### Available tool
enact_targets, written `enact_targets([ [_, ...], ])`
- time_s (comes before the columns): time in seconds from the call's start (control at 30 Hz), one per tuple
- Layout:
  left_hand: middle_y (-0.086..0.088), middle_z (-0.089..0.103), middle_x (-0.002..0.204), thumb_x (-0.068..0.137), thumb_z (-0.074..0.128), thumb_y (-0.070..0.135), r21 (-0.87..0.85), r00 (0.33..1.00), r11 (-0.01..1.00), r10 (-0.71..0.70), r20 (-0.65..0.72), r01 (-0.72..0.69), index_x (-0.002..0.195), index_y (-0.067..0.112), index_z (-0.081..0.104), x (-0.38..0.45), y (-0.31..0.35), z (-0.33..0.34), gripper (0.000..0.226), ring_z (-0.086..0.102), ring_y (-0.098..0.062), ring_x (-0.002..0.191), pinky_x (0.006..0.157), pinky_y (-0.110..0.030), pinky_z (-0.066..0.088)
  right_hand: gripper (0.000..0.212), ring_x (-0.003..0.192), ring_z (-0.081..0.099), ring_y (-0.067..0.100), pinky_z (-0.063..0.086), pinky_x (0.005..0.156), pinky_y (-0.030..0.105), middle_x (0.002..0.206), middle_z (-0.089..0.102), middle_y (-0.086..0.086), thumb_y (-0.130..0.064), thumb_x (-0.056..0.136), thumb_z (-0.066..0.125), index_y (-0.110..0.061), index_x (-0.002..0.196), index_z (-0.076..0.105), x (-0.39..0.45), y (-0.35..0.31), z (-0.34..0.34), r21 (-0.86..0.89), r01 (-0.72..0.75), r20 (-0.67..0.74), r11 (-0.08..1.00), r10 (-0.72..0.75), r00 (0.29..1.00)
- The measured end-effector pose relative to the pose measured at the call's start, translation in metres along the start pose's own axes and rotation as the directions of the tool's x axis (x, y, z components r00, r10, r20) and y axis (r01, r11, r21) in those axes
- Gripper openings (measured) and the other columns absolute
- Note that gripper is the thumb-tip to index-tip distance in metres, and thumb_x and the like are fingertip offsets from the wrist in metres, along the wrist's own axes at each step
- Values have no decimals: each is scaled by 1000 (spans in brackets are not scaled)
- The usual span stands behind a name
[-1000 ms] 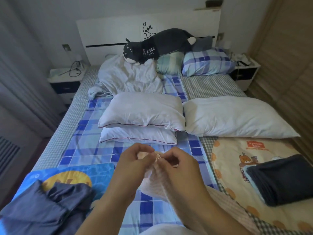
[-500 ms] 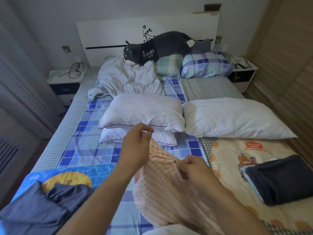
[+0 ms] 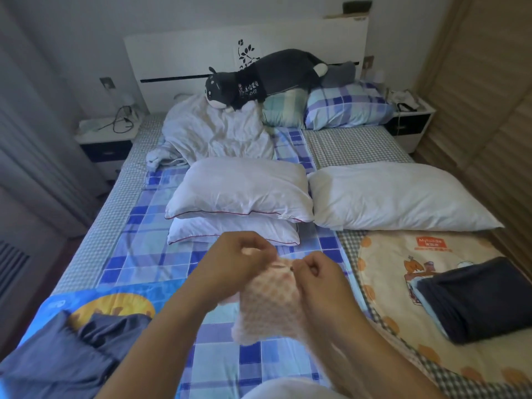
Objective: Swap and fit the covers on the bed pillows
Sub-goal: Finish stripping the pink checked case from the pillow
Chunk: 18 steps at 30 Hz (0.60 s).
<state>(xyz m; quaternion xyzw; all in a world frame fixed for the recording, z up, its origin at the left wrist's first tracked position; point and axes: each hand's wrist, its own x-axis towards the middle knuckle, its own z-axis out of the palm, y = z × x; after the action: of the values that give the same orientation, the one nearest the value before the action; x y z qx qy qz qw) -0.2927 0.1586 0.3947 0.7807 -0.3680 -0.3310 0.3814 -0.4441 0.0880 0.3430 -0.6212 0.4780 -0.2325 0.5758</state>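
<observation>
A pink checked pillow cover (image 3: 269, 306) hangs bunched between my hands over the near part of the bed. My left hand (image 3: 233, 262) pinches its top edge. My right hand (image 3: 319, 276) pinches the same edge at a small zipper pull, a little to the right. Two bare white pillows with red piping lie stacked (image 3: 240, 194) mid-bed, and a larger bare white pillow (image 3: 397, 197) lies to their right. A blue plaid covered pillow (image 3: 345, 106) leans at the headboard.
A dark plush cat (image 3: 267, 76) lies across a crumpled white duvet (image 3: 213, 131). Dark blue fabric (image 3: 66, 352) is piled near left, and a folded navy cloth (image 3: 478, 298) sits on a cartoon-print quilt (image 3: 403, 254) at right. Nightstands flank the bed; a wardrobe stands right.
My hands, spread apart half a second ago with the cover stretched open, have come back together at its top edge. The cover now hangs bunched below them.
</observation>
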Motion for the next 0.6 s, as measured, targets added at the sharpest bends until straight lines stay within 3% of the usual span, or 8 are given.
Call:
enact_targets([
  [0.1, 4, 73, 77, 89, 71, 23, -109, 992, 994, -8, -128, -6, 76, 21, 74, 2, -7, 3, 14, 64, -4, 70, 70, -26, 49, 27, 56, 46, 5, 39, 58, 23, 58, 51, -9, -24, 90, 65, -17, 67, 54, -5, -4, -4, -25, -3, 90, 1000, 6, 996],
  [0.2, 10, 73, 78, 91, 68, 21, -194, 980, 981, -52, -190, 14, 78, 26, 74, -1, -18, 14, 15, 66, -8, 73, 69, -29, 49, 22, 62, 58, 8, 44, 61, 24, 68, 68, -3, -24, 91, 69, -16, 72, 63, -8, -2, -7, 51, -11, 116, 999, 5, 993],
  [0.3, 14, 71, 83, 92, 66, 15, -259, 948, 966, -96, -304, 15, 82, 34, 75, -5, -24, 24, 23, 66, -11, 79, 73, -35, 52, 19, 64, 60, 7, 45, 63, 22, 71, 71, -3, -20, 94, 69, -16, 75, 68, -12, 0, -6, 94, -28, 122, 995, 16, 992],
  [0.4, 11, 71, 87, 90, 66, 15, -311, 926, 950, -115, -359, -3, 83, 36, 74, -6, -20, 27, 24, 68, -19, 85, 77, -42, 55, 16, 75, 65, 13, 51, 72, 32, 82, 74, 5, -19, 94, 68, -15, 79, 71, -15, 1, -5, 185, -89, 120, 979, 67, 990],
  [0.5, 8, 69, 99, 91, 64, 22, -133, 965, 991, -49, -257, 14, 95, 37, 71, -8, -20, 22, 16, 65, -15, 87, 78, -36, 52, 17, 74, 64, 14, 51, 67, 27, 87, 73, 12, -20, 94, 69, -14, 79, 71, -16, -2, -8, 217, -92, 124, 972, 66, 990],
  [0.6, 3, 41, 139, 85, 72, 41, 349, 962, 936, 130, -241, -39, 116, 42, 62, -17, -26, 19, 33, 37, -18, 133, 104, -37, 38, 17, 77, 66, 22, 56, 71, 42, 89, 72, 17, -22, 94, 69, -12, 80, 70, -21, -1, -8, 256, -105, 138, 961, 71, 988],
])
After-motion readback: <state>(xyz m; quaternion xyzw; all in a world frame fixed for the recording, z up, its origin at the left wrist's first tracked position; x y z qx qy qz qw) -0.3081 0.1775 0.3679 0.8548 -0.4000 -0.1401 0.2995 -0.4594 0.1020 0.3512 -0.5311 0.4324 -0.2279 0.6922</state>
